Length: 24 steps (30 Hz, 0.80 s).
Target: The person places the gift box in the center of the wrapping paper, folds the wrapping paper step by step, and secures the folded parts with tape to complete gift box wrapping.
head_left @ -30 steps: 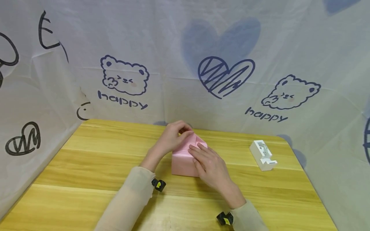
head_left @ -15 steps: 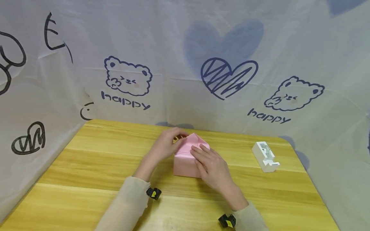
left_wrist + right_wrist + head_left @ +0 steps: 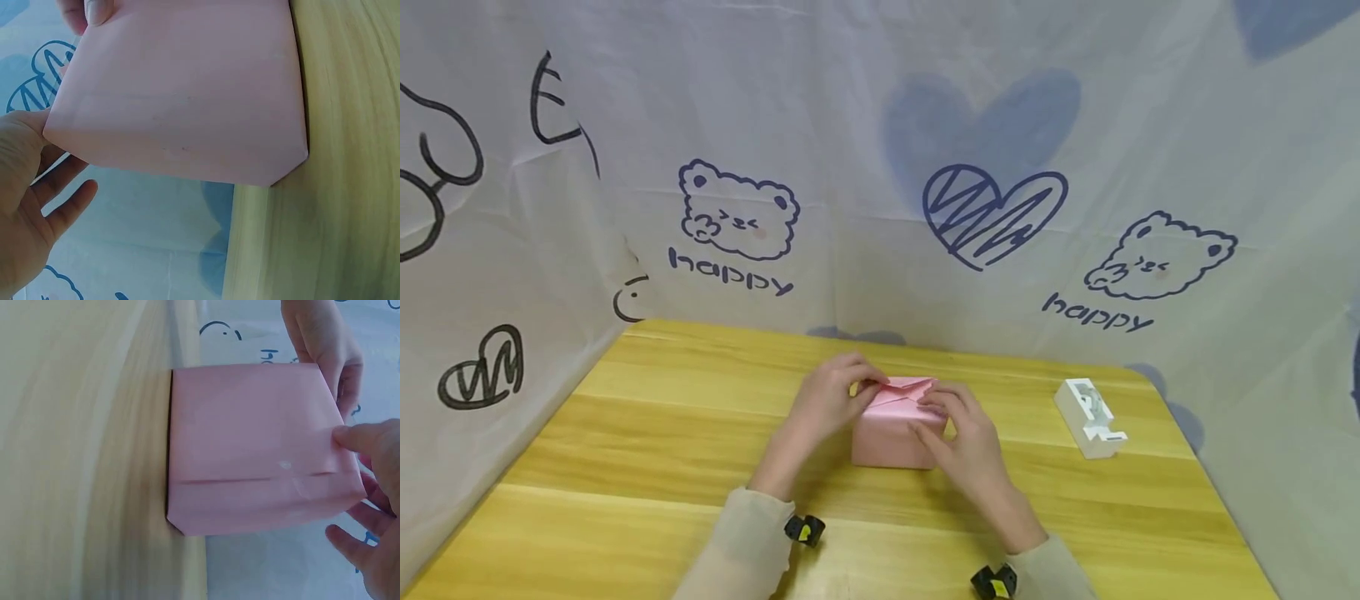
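Note:
A pink paper-wrapped box (image 3: 893, 443) stands on the table, its paper folded into overlapping flaps (image 3: 904, 390) on top. My left hand (image 3: 827, 400) is at the upper left edge, with thumb and index finger pinching the flap there; in the left wrist view the other fingers (image 3: 74, 209) spread off the paper. From the right, my right hand (image 3: 972, 437) grips the top edge, thumb on the near face and bent fingers over the top flap. The right wrist view shows that thumb (image 3: 359, 436) against the pink side, which has a crease across it.
A white tape dispenser (image 3: 1088, 418) stands to the right on the wooden table (image 3: 647, 467). Behind and at the left hangs a white cloth (image 3: 857, 108) printed with bears and hearts. Black wrist cameras (image 3: 805, 530) sit at both cuffs.
The raised pointed flap on top has folded down flatter. My right hand's flat fingers have lifted and bent, with the thumb moving to the near face. The head view has shifted slightly.

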Motion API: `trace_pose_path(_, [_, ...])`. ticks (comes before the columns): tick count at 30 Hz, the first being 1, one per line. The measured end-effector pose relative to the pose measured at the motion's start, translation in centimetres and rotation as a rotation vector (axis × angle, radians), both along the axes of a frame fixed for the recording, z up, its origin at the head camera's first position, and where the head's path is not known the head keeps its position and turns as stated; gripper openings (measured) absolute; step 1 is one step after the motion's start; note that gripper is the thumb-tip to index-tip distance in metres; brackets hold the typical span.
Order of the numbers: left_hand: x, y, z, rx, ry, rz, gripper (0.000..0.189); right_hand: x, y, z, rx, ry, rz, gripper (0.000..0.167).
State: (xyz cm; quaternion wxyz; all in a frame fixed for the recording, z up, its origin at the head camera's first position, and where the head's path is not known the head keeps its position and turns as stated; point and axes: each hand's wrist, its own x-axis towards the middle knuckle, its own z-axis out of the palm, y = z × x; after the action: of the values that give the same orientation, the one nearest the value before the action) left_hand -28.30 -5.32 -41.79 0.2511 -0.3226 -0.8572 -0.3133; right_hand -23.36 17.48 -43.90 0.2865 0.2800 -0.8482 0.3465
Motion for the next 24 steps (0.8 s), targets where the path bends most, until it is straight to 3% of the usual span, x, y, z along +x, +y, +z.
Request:
trace_pose_path(5, [0.2,0.1,0.0,-0.059,0.094,-0.008,0.014,-0.1,0.6,0.2,0.119,-0.140,-0.048,0.073])
trace_pose_path(8, [0.4,0.2,0.1,-0.079,0.119,-0.018,0.012,-0.1,0.8,0.2,0.202,-0.202,-0.033,0.072])
trace_pose_path(11, [0.6,0.0,0.2,-0.079,0.115,-0.034,0.011,-0.1,0.9,0.2,0.224,-0.206,-0.017,0.063])
trace_pose_path(14, [0.8,-0.3,0.1,-0.058,0.042,-0.052,0.012,0.0,0.8,0.1,0.211,-0.194,-0.015,0.057])
trace_pose_path(17, [1.1,-0.9,0.2,-0.057,-0.078,-0.059,0.015,0.0,0.7,0.0,0.203,-0.189,-0.027,0.053])
trace_pose_path(21, [1.7,-1.4,0.2,-0.118,-0.229,-0.039,0.041,0.0,0.8,0.1,0.196,-0.194,-0.042,0.050])
trace_pose_path(24, [1.9,-1.7,0.1,-0.148,-0.297,-0.024,0.055,-0.1,0.8,0.2,0.190,-0.194,-0.043,0.049])
